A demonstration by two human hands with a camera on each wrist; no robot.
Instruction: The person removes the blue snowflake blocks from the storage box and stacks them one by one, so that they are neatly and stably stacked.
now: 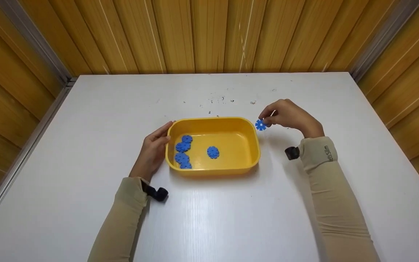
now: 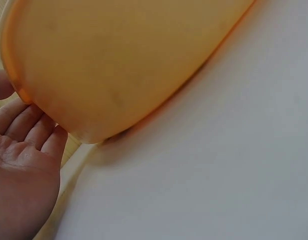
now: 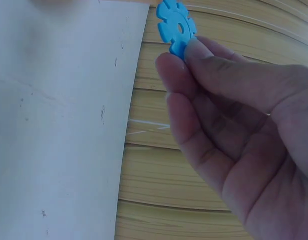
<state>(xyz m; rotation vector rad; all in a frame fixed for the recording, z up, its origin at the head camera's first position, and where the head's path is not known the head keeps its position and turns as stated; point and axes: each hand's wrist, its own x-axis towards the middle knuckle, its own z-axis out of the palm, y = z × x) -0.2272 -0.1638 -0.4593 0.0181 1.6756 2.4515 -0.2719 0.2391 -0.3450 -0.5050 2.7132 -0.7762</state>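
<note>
A yellow plastic tub [image 1: 227, 145] stands on the white table. My left hand [image 1: 154, 149] holds its left end, thumb at the rim and fingers along the outside wall; in the left wrist view the fingers [image 2: 23, 120] reach the tub's edge. Between thumb and fingertips, my right hand [image 1: 286, 115] pinches a blue notched plastic disc [image 1: 260, 124], just outside the tub's right rim. The right wrist view shows this disc [image 3: 177, 27] with a hole in its middle. Several similar blue discs [image 1: 182, 147] lie along the tub's left side, and a small cluster of discs [image 1: 213, 152] lies near its middle.
The white table [image 1: 216, 214] spreads around the tub, with dark scuff marks behind it. Wood-look panel walls [image 1: 209, 36] stand at the back and both sides. A black wrist-camera mount [image 1: 292, 153] sits at the right cuff, another black mount [image 1: 160, 194] at the left.
</note>
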